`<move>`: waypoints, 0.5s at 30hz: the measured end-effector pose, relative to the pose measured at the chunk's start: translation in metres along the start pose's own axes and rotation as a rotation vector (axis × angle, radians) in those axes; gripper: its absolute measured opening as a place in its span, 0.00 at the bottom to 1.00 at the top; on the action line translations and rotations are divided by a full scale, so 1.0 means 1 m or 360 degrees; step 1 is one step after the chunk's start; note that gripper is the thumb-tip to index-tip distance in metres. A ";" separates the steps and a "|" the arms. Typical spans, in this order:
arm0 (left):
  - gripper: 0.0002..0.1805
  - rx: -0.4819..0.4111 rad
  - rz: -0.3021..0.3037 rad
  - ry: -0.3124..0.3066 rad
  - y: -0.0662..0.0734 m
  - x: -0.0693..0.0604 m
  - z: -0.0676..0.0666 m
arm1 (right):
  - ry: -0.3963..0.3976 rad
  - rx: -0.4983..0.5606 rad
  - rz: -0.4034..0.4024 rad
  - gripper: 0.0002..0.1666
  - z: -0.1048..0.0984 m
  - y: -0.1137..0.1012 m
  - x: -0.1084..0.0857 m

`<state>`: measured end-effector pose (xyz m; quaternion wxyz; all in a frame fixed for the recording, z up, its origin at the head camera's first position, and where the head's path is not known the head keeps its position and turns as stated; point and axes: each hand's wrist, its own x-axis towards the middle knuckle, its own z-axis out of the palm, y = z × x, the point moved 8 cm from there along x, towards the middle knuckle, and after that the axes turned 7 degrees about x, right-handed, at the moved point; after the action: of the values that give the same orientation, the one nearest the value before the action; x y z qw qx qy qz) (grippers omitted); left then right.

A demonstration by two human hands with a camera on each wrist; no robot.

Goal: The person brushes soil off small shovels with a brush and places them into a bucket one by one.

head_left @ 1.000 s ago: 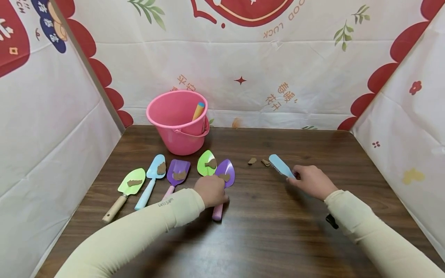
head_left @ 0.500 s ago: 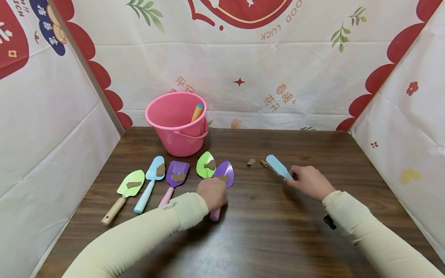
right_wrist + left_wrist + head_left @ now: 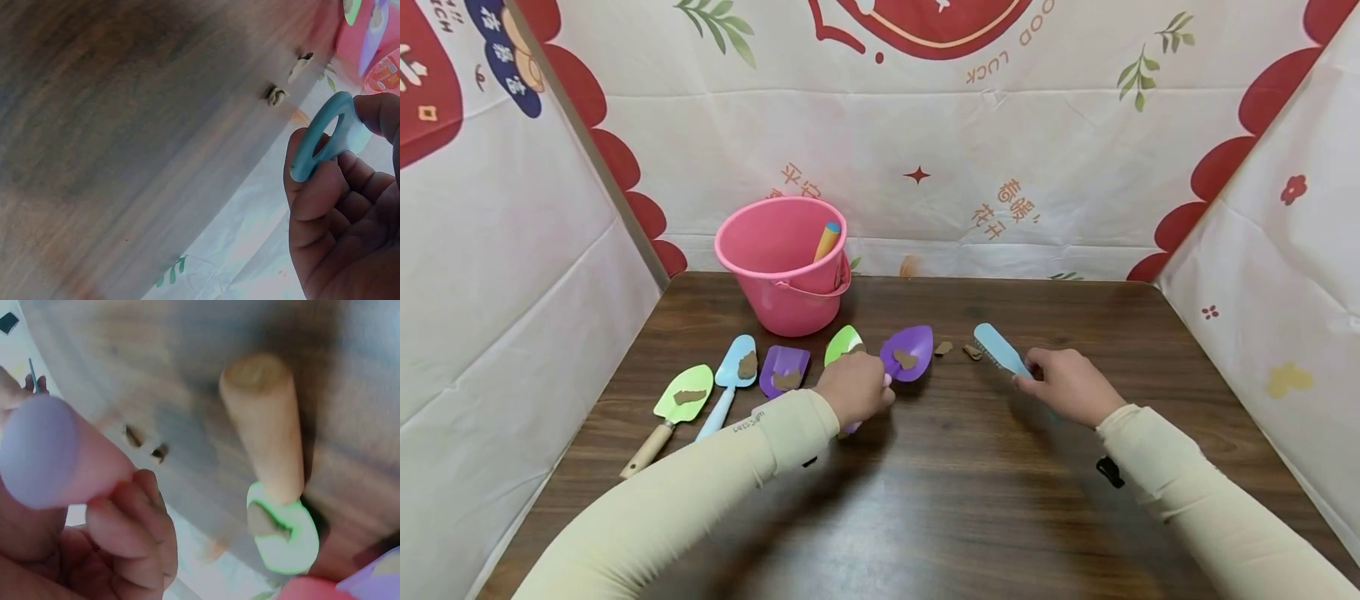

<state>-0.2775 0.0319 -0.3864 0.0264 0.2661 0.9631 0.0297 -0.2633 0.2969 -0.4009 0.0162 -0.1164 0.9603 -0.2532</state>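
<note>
Near the middle of the table point(image 3: 970, 500), the person's left hand point(image 3: 856, 389) grips the pink handle of a purple trowel point(image 3: 915, 340), fingers curled round it, the blade pointing toward the far right corner with a brown piece point(image 3: 905, 359) resting on it. The blade's tip lies just beside the nearer of two loose brown scraps point(image 3: 972, 352) — whether it touches the tabletop cannot be told. Toward the right edge, the right hand point(image 3: 1071, 387) pinches a light-blue brush point(image 3: 1002, 348) by its looped handle between thumb and fingers, its head slanting toward the far edge, near the scraps. Partly hidden behind the left hand lies a green trowel point(image 3: 841, 340), whose wooden handle and brown piece show in the left wrist view. From there toward the left edge come a purple flat shovel point(image 3: 785, 360), a light-blue trowel point(image 3: 736, 352) and another wooden-handled green trowel point(image 3: 673, 385), each bearing a brown piece, blades toward the far edge. Behind them, near the far left corner, a pink bucket point(image 3: 790, 310) stands upright — a yellow-orange stick point(image 3: 827, 243) with a blue end leans inside. Printed white cloth point(image 3: 880, 125) hangs beyond the far edge.
</note>
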 end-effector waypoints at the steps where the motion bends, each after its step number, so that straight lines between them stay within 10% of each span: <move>1: 0.18 0.0002 -0.0003 0.0000 -0.001 0.001 -0.003 | 0.0010 -0.0005 -0.0006 0.10 -0.001 -0.001 0.001; 15: 0.12 -0.0010 -0.0023 -0.0010 -0.006 0.014 -0.012 | 0.0077 -0.0020 -0.0133 0.11 0.000 -0.034 0.013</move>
<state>-0.2935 0.0332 -0.3757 0.0304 0.2590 0.9649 0.0316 -0.2686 0.2650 -0.3836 -0.0183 -0.1505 0.9562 -0.2503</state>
